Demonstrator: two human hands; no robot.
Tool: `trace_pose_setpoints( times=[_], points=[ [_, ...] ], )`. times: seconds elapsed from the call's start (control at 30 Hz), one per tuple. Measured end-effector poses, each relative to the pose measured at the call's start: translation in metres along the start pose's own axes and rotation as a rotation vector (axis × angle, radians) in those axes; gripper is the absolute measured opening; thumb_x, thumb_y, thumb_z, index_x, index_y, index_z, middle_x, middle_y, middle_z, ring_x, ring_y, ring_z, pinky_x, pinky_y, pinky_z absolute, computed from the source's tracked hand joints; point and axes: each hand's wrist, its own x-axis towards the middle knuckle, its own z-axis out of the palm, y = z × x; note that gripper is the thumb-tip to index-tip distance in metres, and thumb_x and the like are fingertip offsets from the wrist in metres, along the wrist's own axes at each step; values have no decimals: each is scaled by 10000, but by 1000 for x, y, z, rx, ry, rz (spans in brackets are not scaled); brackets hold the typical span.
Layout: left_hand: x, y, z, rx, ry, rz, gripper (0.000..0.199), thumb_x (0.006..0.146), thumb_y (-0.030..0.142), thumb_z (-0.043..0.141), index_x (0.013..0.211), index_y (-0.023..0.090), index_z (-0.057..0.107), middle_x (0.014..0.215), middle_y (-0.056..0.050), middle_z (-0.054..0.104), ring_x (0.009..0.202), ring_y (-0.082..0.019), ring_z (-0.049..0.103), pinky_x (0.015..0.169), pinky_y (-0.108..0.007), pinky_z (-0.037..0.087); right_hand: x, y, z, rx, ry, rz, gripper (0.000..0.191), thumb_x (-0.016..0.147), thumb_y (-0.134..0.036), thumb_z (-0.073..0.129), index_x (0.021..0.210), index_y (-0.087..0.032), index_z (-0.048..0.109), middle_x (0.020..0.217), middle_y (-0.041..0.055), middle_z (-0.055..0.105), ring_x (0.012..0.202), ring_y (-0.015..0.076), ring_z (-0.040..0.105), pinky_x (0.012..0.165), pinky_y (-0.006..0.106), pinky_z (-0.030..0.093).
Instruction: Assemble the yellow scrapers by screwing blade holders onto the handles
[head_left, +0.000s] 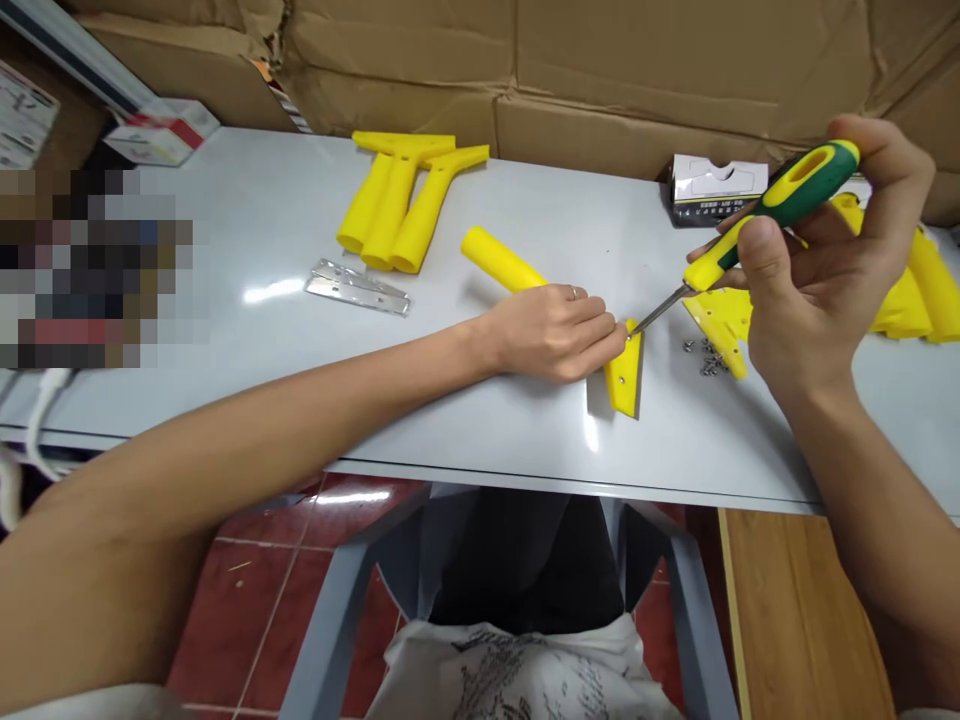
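My left hand (559,332) is closed around a yellow plastic scraper (624,385), holding it on the table. The scraper's round handle sticks out to the upper left, and its flat head with small screws points right. In my right hand (832,260) is a green and yellow screwdriver (795,190), slanting down to the left. Its metal tip meets the scraper head beside my left fingertips. Several small loose screws (709,358) lie right of the head, by a flat yellow plastic piece (721,330).
Several yellow scraper handles (405,200) lie at the back, with metal blades (358,288) in front of them. More yellow parts (911,290) are partly behind my right hand. A small box (716,190) stands against the cardboard (637,80). The white table's front edge (487,477) is near me.
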Motion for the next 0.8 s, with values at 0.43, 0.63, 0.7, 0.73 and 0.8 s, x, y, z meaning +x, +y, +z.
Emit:
trace_pose_setpoints(
  times=[0.43, 0.63, 0.7, 0.73, 0.8],
  points=[
    [-3, -3, 9, -155, 67, -212, 381, 1147, 233, 377, 920, 210, 681, 713, -30, 642, 656, -174, 633, 549, -333, 433, 28, 10, 10, -207, -105, -99, 698, 906, -839, 659, 1496, -471, 604, 1499, 10, 539, 1004, 193, 715, 747, 336, 672],
    [-8, -5, 9, -17, 15, -161, 406, 1133, 174, 324, 984, 208, 700, 749, -49, 656, 699, -199, 674, 565, -341, 463, 46, -2, 26, 174, -183, 4, 466, 974, -576, 772, 1347, -318, 663, 1315, 7, 702, 1198, 248, 755, 927, 438, 720],
    [-8, -4, 10, 80, 92, -141, 391, 1128, 161, 349, 933, 205, 685, 677, -27, 600, 630, -173, 639, 518, -318, 393, 42, -4, 24, 163, -157, 52, 417, 977, -521, 784, 1328, -340, 651, 1425, -25, 667, 1230, 235, 752, 965, 448, 726],
    [-8, -3, 12, 121, 133, -134, 383, 1125, 159, 365, 905, 203, 675, 643, -15, 567, 597, -160, 617, 502, -311, 359, 39, -4, 22, 129, -150, 74, 426, 972, -510, 791, 1337, -355, 636, 1468, -41, 642, 1241, 227, 749, 983, 443, 726],
    [-7, 0, 15, 155, 184, -128, 381, 1124, 161, 375, 874, 202, 660, 606, 0, 521, 558, -144, 582, 485, -305, 313, 31, -3, 17, 52, -133, 90, 494, 957, -498, 805, 1387, -385, 589, 1563, -64, 563, 1248, 218, 744, 1002, 435, 723]
  ],
)
